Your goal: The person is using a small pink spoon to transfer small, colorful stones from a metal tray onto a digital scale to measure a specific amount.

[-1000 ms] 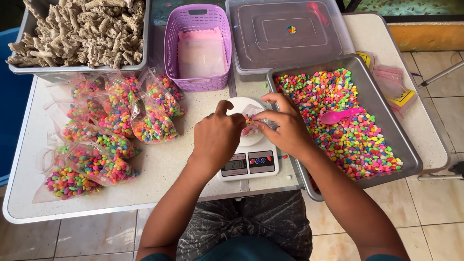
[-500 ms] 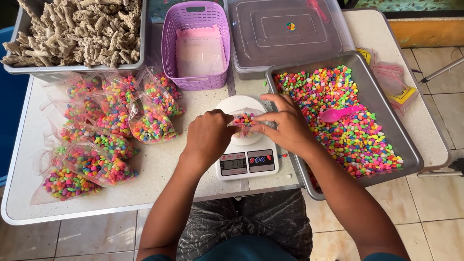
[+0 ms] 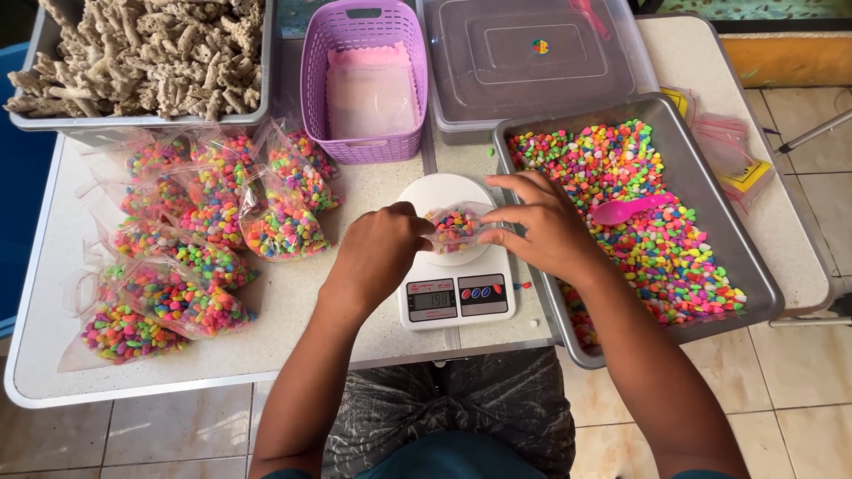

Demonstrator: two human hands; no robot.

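at the far left corner of the desk [image 3: 293, 341], a grey tray [image 3: 53, 124] holds pale, branching coral pieces [image 3: 142, 53]. below it, sealed clear bags of coloured gravel [image 3: 186, 239] lie in a loose cluster on the desk surface. a purple basket [image 3: 364, 146] stands just right of the tray, with a pink sheet lying inside.

near the desk centre, a white digital scale [image 3: 454, 297] sits with its round platform toward the basket and its display toward the person. a small clear bag [image 3: 457, 228], partly filled with coloured gravel, rests on the platform. its long axis runs left to right, across the scale; which end is the mouth cannot be told.

the left hand [image 3: 377, 257] grips the bag's left end, fingers curled and pressed together. the right hand [image 3: 541, 226] holds the right end, thumb and forefinger pinching the plastic, remaining fingers spread.

right of the scale, a metal tray [image 3: 754, 266] contains loose coloured gravel [image 3: 639, 239] with a pink scoop [image 3: 626, 210] lying on top, handle pointing right. behind it stands a lidded clear container [image 3: 532, 62].
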